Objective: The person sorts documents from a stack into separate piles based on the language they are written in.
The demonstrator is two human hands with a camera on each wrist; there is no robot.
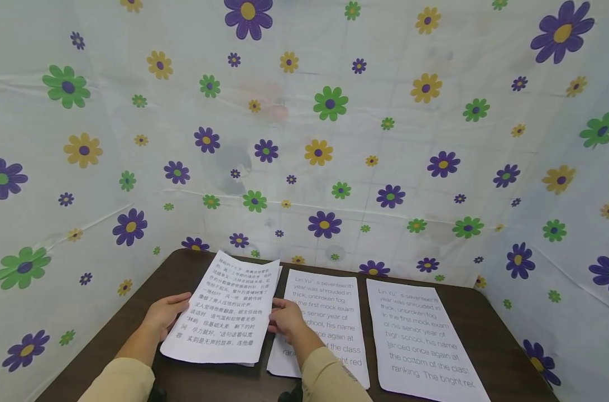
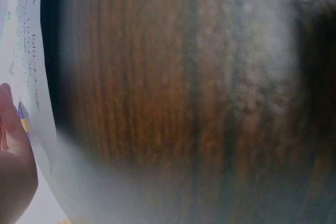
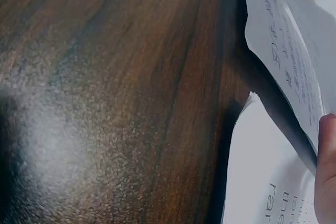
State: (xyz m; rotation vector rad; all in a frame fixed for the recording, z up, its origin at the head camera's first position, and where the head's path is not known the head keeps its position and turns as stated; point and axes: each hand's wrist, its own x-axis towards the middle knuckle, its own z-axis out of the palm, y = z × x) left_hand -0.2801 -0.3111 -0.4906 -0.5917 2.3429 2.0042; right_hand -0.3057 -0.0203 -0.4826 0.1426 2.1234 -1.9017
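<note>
A small stack of paper sheets [image 1: 224,312] printed with Chinese text is held tilted up off the table, left of centre in the head view. My left hand [image 1: 166,315] grips its left edge, and my right hand [image 1: 286,319] pinches the right edge with the thumb in front. In the right wrist view the held sheets [image 3: 286,51] stand slightly apart, above the table. Below my right forearm lies a stack of English-text sheets [image 1: 329,312], partly covered by that arm. The left wrist view catches only the edge of a held sheet [image 2: 39,77] beside my hand [image 2: 16,161].
Another stack of English-text sheets [image 1: 420,340] lies at the right. All of this is on a dark wood-grain table [image 1: 505,357]. White cloth with printed flowers [image 1: 334,167] stands as walls behind the table and along both sides.
</note>
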